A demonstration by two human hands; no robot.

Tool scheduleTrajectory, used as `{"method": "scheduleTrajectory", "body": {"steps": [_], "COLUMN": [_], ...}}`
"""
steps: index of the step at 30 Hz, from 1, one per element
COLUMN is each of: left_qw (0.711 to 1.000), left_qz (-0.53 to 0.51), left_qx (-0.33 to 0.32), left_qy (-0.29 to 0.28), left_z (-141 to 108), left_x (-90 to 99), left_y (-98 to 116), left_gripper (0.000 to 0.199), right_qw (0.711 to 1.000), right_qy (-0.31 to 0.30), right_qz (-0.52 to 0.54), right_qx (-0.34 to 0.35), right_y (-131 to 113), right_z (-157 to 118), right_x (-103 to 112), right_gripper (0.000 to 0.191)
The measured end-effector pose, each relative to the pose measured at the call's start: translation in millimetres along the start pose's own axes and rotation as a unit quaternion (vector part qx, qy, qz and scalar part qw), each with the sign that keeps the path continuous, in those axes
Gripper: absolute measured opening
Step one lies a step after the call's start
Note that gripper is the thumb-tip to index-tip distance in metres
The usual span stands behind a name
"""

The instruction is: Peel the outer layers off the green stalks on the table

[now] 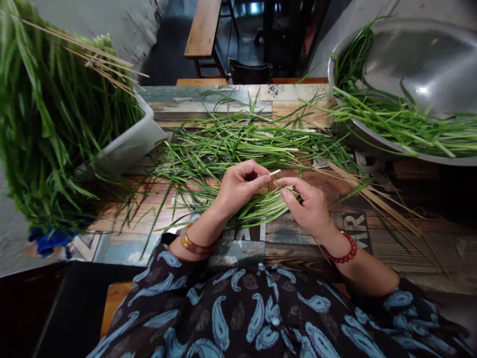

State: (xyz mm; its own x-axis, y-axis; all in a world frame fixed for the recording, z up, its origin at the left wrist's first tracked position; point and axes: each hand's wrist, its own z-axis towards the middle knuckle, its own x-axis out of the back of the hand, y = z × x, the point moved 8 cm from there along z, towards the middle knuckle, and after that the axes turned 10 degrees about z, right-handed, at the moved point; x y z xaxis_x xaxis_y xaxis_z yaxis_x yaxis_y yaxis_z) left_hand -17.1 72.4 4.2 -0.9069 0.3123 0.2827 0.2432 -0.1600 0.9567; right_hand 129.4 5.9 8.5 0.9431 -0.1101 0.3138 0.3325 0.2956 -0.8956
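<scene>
Chive stalks (265,205) are lying in a loose bundle on the patterned wooden bench (238,252), under and between the two hands, with more loose greens (238,141) spreading just beyond them. The left hand (244,186) is pinching a single pale stalk end (275,172) between thumb and forefinger, its fingers closed on it. The right hand (307,201) is holding the bundle's pale ends, its thumb pressing on them and its forefinger reaching toward the left fingertips. Thin dry strips (376,194) are lying on the bench to the right. A white bin (128,144) heaped with long greens is standing at the left, more strips resting on top, and a metal bowl (421,64) holding greens is sitting at the far right.
</scene>
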Motion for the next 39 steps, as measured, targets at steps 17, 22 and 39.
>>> {"method": "scheduleTrajectory", "body": {"steps": [17,22,39], "left_qw": [0.992,0.992,0.945], "left_qz": [-0.088,-0.056,0.275], "left_qx": [0.077,0.090,-0.119], "left_qy": [-0.045,-0.062,-0.128], "left_z": [-3,-4,-2], "left_x": [-8.0,-12.6,-11.7], "left_y": [-4,-7,16], "left_gripper": [0.021,0.023,0.026], "right_qw": [1.000,1.000,0.997], "right_qy": [-0.001,0.009,0.044], "right_qz": [-0.003,-0.001,-0.014], "right_qx": [0.005,0.011,0.059], "right_y": [2,3,-1], "right_z": [-3,-4,1], "right_x": [-3,-4,11], "right_gripper": [0.016,0.013,0.019]}}
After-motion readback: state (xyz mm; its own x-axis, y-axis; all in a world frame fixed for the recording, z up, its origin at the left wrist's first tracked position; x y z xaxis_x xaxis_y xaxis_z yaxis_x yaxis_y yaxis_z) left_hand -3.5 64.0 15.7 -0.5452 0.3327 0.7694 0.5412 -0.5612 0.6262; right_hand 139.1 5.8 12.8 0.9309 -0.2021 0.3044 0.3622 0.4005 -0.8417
